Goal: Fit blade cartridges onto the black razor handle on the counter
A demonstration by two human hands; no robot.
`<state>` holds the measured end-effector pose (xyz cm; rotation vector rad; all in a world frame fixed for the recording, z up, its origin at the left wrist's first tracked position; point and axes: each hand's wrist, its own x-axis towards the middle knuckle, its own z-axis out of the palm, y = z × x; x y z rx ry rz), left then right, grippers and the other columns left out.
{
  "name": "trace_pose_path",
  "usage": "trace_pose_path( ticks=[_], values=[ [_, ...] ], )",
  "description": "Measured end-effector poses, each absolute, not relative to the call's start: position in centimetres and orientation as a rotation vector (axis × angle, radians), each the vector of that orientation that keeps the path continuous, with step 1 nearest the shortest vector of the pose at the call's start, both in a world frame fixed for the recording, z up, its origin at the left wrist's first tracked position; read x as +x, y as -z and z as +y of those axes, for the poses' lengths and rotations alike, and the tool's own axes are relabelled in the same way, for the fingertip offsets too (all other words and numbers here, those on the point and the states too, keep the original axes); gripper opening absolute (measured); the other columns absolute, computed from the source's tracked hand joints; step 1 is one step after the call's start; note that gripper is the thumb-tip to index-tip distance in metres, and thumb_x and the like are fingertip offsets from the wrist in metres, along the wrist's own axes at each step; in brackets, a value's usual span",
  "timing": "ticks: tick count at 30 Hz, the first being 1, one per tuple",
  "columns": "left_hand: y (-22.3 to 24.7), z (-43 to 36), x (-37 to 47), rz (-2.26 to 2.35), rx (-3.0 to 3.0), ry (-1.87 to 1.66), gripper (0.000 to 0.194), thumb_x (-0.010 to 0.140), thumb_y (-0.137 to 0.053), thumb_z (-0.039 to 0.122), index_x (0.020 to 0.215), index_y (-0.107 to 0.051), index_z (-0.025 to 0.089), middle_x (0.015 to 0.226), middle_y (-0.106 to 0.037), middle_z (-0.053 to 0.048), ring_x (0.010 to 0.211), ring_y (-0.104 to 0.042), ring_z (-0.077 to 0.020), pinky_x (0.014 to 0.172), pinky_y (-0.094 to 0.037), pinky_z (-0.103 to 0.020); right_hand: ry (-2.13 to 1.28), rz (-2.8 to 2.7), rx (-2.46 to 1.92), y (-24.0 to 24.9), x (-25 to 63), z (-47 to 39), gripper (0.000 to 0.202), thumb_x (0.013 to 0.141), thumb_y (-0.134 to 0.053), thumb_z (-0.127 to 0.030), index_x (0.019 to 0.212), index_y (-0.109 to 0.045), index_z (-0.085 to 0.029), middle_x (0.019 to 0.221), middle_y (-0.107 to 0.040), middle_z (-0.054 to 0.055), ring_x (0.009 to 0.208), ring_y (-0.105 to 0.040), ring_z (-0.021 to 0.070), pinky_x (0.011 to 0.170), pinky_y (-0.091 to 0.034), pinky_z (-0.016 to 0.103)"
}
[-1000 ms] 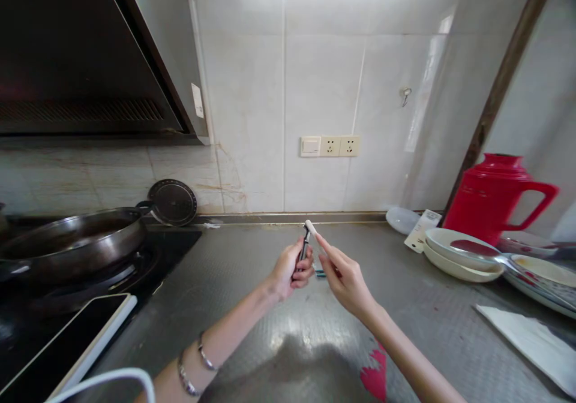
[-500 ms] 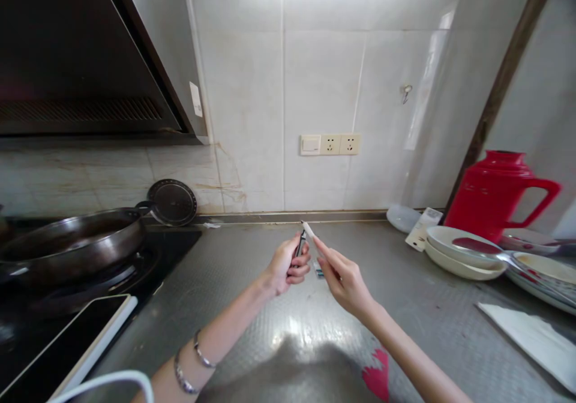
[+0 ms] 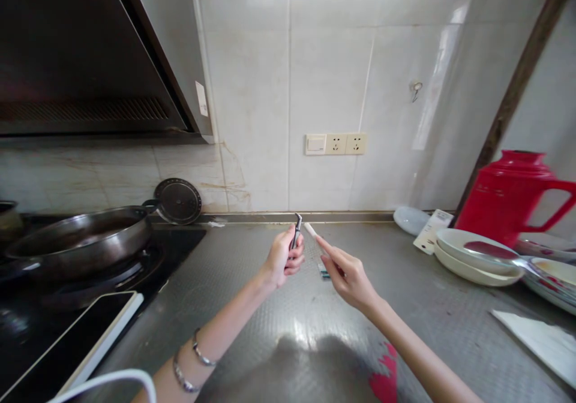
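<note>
Above the steel countertop (image 3: 252,253), left hand (image 3: 279,259) and right hand (image 3: 350,275) apart.
The left clasps a dark bent-tipped tool (image 3: 297,226); the right pinches a white stick (image 3: 310,230), which a slack grip could drop.

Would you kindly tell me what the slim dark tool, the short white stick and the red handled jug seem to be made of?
Slim dark tool: glossy, perhaps metal, from its bright glints; plastic possible.
Short white stick: looks matte, without glints; plastic or paper, I cannot tell.
Red handled jug: likely plastic, glossy; even colour, pale highlights.
</note>
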<state>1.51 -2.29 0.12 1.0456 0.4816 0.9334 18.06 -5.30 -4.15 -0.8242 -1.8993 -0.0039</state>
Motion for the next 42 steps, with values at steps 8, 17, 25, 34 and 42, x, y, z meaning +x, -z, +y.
trace_pose_path(
  ticks=[8, 17, 25, 34, 42],
  values=[
    [-0.1, -2.8, 2.0, 0.594, 1.055, -0.91, 0.04, 0.082, -0.04, 0.055, 0.065, -0.039, 0.019, 0.04, -0.021, 0.011, 0.029, -0.008, -0.0029, 0.025, -0.005, -0.013, 0.032, -1.886, -0.765, 2.6, 17.1, -4.5, 0.047, 0.088, -0.04, -0.017, 0.135, -0.038, -0.019, 0.069, -0.049, 0.0, 0.055, -0.043, 0.0099, 0.055, -0.039, 0.021],
    [0.1, -2.5, 1.9, 0.641, 1.07, -0.919, 0.042, 0.08, -0.041, 0.058, 0.065, -0.04, 0.019, 0.04, -0.021, 0.011, 0.029, -0.01, -0.0025, 0.027, -0.004, -0.014, 0.029, -1.883, -0.751, 3.9, 17.1, -4.0, 0.047, 0.088, -0.04, -0.017, 0.135, -0.038, -0.018, 0.071, -0.05, 0.001, 0.056, -0.044, 0.0098, 0.054, -0.039, 0.021],
    [-0.2, -2.1, 1.3, 0.63, 1.083, -0.966, 0.044, 0.08, -0.04, 0.06, 0.066, -0.039, 0.019, 0.041, -0.021, 0.012, 0.029, -0.008, -0.0016, 0.028, -0.004, -0.014, 0.01, -1.873, -0.75, 5.2, 16.7, -3.6, 0.047, 0.088, -0.039, -0.017, 0.135, -0.037, -0.019, 0.072, -0.053, 0.002, 0.055, -0.044, 0.0101, 0.053, -0.039, 0.021],
    [1.0, -1.5, 1.7, 0.749, 1.251, -1.025, 0.037, 0.079, -0.045, 0.055, 0.073, -0.045, 0.018, 0.045, -0.029, 0.01, 0.028, -0.019, -0.0023, 0.027, -0.012, -0.015, -0.051, -1.715, -0.828, 6.1, 16.2, -3.5, 0.046, 0.089, -0.04, -0.02, 0.135, -0.039, -0.02, 0.074, -0.054, 0.002, 0.057, -0.045, 0.0101, 0.055, -0.04, 0.021],
    [2.5, 1.1, 0.7, 0.74, 1.352, -1.222, 0.025, 0.077, -0.054, 0.039, 0.08, -0.049, 0.015, 0.058, -0.044, 0.006, 0.044, -0.042, -0.0049, 0.044, -0.038, -0.017, -0.552, -1.456, -0.903, 7.1, 15.1, -3.8, 0.043, 0.09, -0.039, -0.035, 0.129, -0.043, -0.018, 0.059, -0.04, -0.005, 0.044, -0.033, 0.0071, 0.038, -0.028, 0.018]
  ],
)
